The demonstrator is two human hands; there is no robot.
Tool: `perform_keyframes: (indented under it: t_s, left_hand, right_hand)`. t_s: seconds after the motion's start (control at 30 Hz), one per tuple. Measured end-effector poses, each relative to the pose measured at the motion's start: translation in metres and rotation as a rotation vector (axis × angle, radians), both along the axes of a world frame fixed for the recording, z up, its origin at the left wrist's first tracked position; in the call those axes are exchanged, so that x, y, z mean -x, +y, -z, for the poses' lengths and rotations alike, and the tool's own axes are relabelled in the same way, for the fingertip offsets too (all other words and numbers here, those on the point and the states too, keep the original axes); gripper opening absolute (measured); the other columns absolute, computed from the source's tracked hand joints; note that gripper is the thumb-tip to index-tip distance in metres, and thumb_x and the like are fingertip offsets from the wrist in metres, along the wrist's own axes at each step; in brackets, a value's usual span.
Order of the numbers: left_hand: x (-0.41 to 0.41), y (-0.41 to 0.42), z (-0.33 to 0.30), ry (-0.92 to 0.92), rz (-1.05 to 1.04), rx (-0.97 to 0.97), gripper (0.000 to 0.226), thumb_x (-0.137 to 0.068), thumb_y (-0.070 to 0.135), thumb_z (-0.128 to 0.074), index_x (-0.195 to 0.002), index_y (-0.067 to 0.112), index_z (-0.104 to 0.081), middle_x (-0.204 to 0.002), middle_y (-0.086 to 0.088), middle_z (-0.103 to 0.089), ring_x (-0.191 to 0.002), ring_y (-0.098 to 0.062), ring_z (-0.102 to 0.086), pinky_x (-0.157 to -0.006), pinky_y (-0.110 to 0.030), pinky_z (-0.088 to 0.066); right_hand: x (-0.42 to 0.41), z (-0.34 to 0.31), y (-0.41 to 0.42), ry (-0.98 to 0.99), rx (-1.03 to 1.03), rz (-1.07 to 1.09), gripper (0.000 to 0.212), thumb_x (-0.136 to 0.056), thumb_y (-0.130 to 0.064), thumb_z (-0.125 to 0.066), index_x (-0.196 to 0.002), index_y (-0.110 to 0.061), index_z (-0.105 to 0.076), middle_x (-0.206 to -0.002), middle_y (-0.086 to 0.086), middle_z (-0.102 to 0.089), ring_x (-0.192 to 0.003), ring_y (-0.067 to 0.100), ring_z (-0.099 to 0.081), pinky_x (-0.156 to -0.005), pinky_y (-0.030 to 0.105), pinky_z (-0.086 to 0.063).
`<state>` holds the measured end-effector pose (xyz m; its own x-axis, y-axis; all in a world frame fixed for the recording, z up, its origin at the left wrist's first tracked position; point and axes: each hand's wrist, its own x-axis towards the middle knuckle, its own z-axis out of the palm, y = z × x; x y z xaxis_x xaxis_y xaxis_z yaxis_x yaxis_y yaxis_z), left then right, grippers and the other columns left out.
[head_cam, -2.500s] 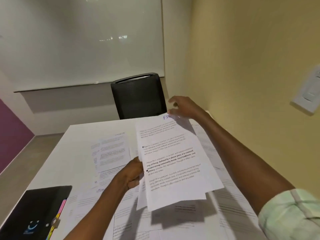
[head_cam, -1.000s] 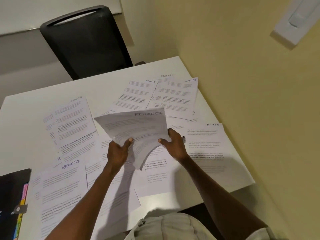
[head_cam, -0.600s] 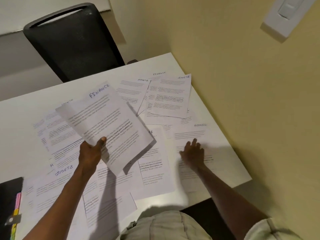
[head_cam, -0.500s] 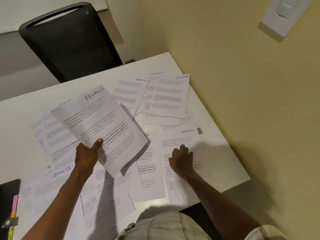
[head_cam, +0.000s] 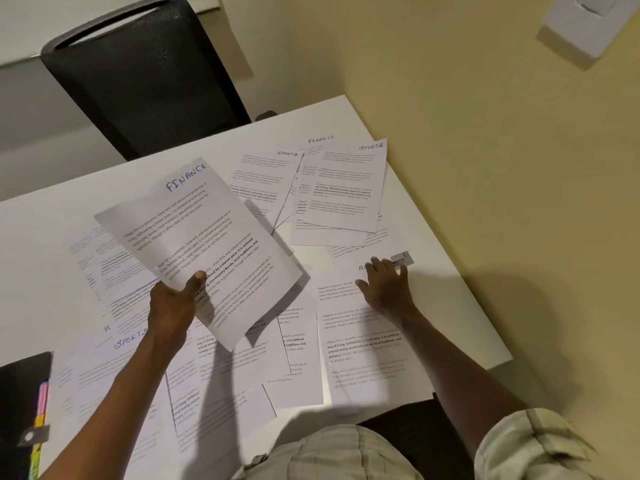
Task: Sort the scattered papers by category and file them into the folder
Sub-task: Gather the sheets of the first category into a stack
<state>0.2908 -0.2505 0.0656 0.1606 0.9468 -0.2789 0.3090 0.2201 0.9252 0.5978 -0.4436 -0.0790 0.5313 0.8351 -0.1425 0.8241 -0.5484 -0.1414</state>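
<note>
My left hand (head_cam: 175, 304) holds up a small stack of sheets headed FINANCE (head_cam: 204, 244) above the table's middle. My right hand (head_cam: 388, 287) lies flat, fingers spread, on a printed sheet (head_cam: 363, 348) at the right side; it covers most of that sheet's heading. Further back lie overlapping sheets headed SPORTS (head_cam: 346, 188), a second SPORTS sheet (head_cam: 259, 178) and a FINANCE sheet (head_cam: 320, 140) mostly buried under them. Another SPORTS sheet (head_cam: 114, 368) lies at the near left. The black folder (head_cam: 20, 393) with coloured tabs sits at the left edge, partly cut off.
The white table (head_cam: 450, 271) butts against a yellow wall on the right. A black mesh chair (head_cam: 145, 71) stands at the far side. A small grey metal piece (head_cam: 403, 259) lies by my right fingertips. More printed sheets cover the near part of the table.
My right hand let go of the FINANCE stack and came down onto the right-hand sheet, then slid up towards its heading. The left hand alone keeps the stack raised.
</note>
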Motion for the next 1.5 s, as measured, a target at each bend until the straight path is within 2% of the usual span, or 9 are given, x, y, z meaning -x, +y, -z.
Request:
perform_keyframes:
  t_s: [0.13, 0.3, 0.53, 0.63, 0.8, 0.9, 1.03, 1.3, 1.5]
  left_hand:
    - [-0.003, -0.001, 0.000, 0.012, 0.007, 0.007, 0.037, -0.092, 0.019, -0.070, -0.127, 0.012, -0.062, -0.104, 0.011, -0.069, -0.101, -0.020, -0.066, -0.093, -0.041, -0.050]
    - [-0.011, -0.004, 0.000, 0.027, 0.028, 0.004, 0.036, -0.093, 0.019, -0.069, -0.128, 0.012, -0.062, -0.111, 0.005, -0.068, -0.103, -0.023, -0.065, -0.095, -0.043, -0.050]
    - [-0.015, -0.008, -0.004, 0.061, 0.067, 0.018, 0.035, -0.091, 0.025, -0.071, -0.125, 0.018, -0.064, -0.107, 0.011, -0.069, -0.105, -0.025, -0.066, -0.098, -0.052, -0.050]
    - [-0.015, -0.009, -0.007, 0.053, 0.072, 0.008, 0.039, -0.091, 0.025, -0.070, -0.127, 0.014, -0.063, -0.114, 0.004, -0.070, -0.106, -0.024, -0.066, -0.096, -0.047, -0.051]
    - [-0.011, -0.009, -0.012, 0.042, 0.054, -0.018, 0.037, -0.092, 0.021, -0.069, -0.128, 0.011, -0.062, -0.115, 0.002, -0.068, -0.102, -0.022, -0.066, -0.088, -0.036, -0.050]
    - [-0.010, -0.007, -0.014, 0.032, 0.035, -0.013, 0.039, -0.093, 0.021, -0.068, -0.129, 0.011, -0.061, -0.118, 0.001, -0.067, -0.103, -0.022, -0.066, -0.090, -0.037, -0.049]
    - [-0.011, -0.008, -0.012, 0.017, 0.029, -0.001, 0.038, -0.093, 0.021, -0.068, -0.129, 0.011, -0.062, -0.115, 0.001, -0.069, -0.105, -0.022, -0.066, -0.092, -0.040, -0.050]
    - [-0.014, -0.013, -0.008, 0.037, 0.045, 0.005, 0.041, -0.091, 0.023, -0.070, -0.128, 0.009, -0.062, -0.115, 0.000, -0.071, -0.104, -0.024, -0.067, -0.093, -0.046, -0.052]
    - [-0.009, -0.006, -0.018, 0.018, 0.024, -0.013, 0.038, -0.091, 0.025, -0.070, -0.127, 0.014, -0.063, -0.111, 0.006, -0.071, -0.103, -0.020, -0.067, -0.091, -0.042, -0.051]
  right_hand:
    - [0.007, -0.002, -0.014, 0.119, -0.185, 0.142, 0.028, -0.084, -0.021, -0.065, -0.107, -0.005, -0.061, -0.109, 0.013, -0.064, -0.103, 0.033, -0.058, -0.081, 0.042, -0.049]
    - [0.005, -0.002, -0.024, 0.198, -0.067, 0.426, 0.070, -0.075, -0.050, -0.076, -0.120, -0.004, -0.048, -0.119, 0.016, -0.044, -0.104, 0.031, -0.045, -0.080, 0.039, -0.045]
    - [0.009, 0.008, -0.016, 0.395, -0.394, 0.203, 0.046, -0.077, -0.034, -0.075, -0.109, -0.005, -0.059, -0.112, 0.013, -0.056, -0.104, 0.031, -0.051, -0.086, 0.045, -0.049]
    - [-0.015, -0.004, 0.003, 0.147, -0.231, 0.169, 0.051, -0.090, -0.042, -0.058, -0.126, -0.005, -0.054, -0.135, 0.014, -0.051, -0.123, 0.034, -0.047, -0.097, 0.046, -0.045]
    - [-0.053, -0.010, 0.014, 0.103, 0.225, -0.018, 0.068, -0.097, -0.057, -0.022, -0.154, -0.019, -0.019, -0.163, 0.000, -0.007, -0.149, 0.027, -0.006, -0.115, 0.057, -0.008]
    - [-0.057, -0.008, 0.003, 0.063, 0.243, 0.058, 0.059, -0.098, -0.051, -0.024, -0.150, -0.023, -0.032, -0.159, 0.002, -0.022, -0.146, 0.029, -0.017, -0.112, 0.060, -0.013]
    - [-0.058, -0.020, 0.001, 0.069, -0.014, 0.250, 0.042, -0.098, -0.041, -0.042, -0.116, -0.008, -0.060, -0.115, 0.014, -0.061, -0.110, 0.034, -0.053, -0.092, 0.043, -0.043]
    - [-0.072, -0.015, 0.042, 0.249, -0.052, 0.653, 0.076, -0.074, -0.054, -0.075, -0.119, 0.002, -0.050, -0.122, 0.018, -0.047, -0.114, 0.032, -0.048, -0.085, 0.042, -0.049]
    - [-0.087, -0.014, 0.056, 0.339, -0.107, 0.747, 0.048, -0.080, -0.027, -0.074, -0.115, -0.001, -0.055, -0.118, 0.018, -0.056, -0.116, 0.036, -0.053, -0.088, 0.042, -0.048]
